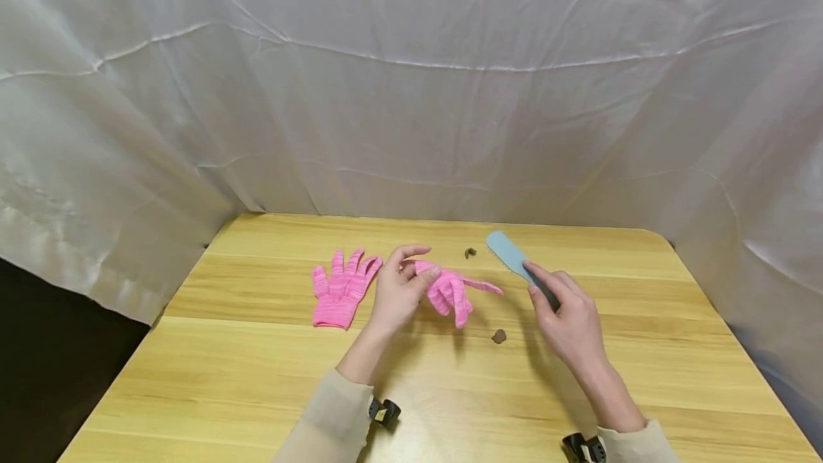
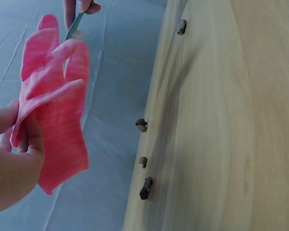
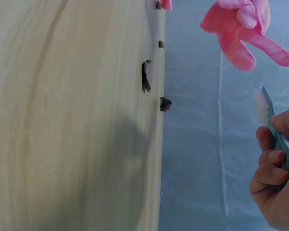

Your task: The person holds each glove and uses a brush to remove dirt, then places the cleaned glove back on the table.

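My left hand (image 1: 395,295) pinches a pink knitted glove (image 1: 450,294) between thumb and fingers and holds it up over the table, its fingers dangling toward the right. In the left wrist view the held glove (image 2: 62,110) shows its cuff hanging down. A light blue brush (image 1: 508,252) with pale bristles is gripped by its handle in my right hand (image 1: 572,320), bristles turned toward the glove. The brush head (image 3: 262,103) is apart from the glove in the right wrist view. Left of my left hand, a matching pink glove (image 1: 341,290) lies flat, fingers pointing away.
Small dark brown lumps lie scattered on the wooden table (image 1: 257,363), one behind the held glove (image 1: 471,253) and another lump (image 1: 499,336) in front of it. More brown pieces (image 2: 146,187) show in the wrist views. A pale curtain (image 1: 411,127) hangs behind the table's far edge.
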Demonstrator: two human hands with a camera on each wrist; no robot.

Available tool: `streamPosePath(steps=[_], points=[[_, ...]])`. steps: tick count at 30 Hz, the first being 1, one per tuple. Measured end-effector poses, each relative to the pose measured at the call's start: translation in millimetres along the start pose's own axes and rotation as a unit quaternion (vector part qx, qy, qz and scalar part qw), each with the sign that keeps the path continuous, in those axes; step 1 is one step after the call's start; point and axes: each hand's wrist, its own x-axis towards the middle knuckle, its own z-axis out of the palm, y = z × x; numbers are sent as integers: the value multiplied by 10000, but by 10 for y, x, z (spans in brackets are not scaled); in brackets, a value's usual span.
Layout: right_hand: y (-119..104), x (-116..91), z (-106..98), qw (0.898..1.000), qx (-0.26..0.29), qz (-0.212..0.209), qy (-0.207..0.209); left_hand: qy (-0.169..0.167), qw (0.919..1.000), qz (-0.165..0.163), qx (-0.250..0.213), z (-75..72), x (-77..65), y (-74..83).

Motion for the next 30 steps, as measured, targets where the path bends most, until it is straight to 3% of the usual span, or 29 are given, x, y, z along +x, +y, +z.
streamPosePath(steps=[5, 13, 17, 23, 30], points=[[-4, 6, 3, 10000, 0, -61, -14, -145, 9998, -58, -139, -5, 7, 9], [-12, 3, 18, 10000, -2, -57, -45, -58, 9984, -55, 558, 16, -2, 42], [-11, -3, 30, 10000, 13, -75, -46, -258, 9967, 94, 763, 22, -12, 41], [-17, -11, 38, 9999, 34, -114, -77, -609, 9958, 277, 626, 24, -23, 33], [-69, -13, 38, 9997, 128, -198, -45, -697, 9971, 270, 171, 31, -28, 41]])
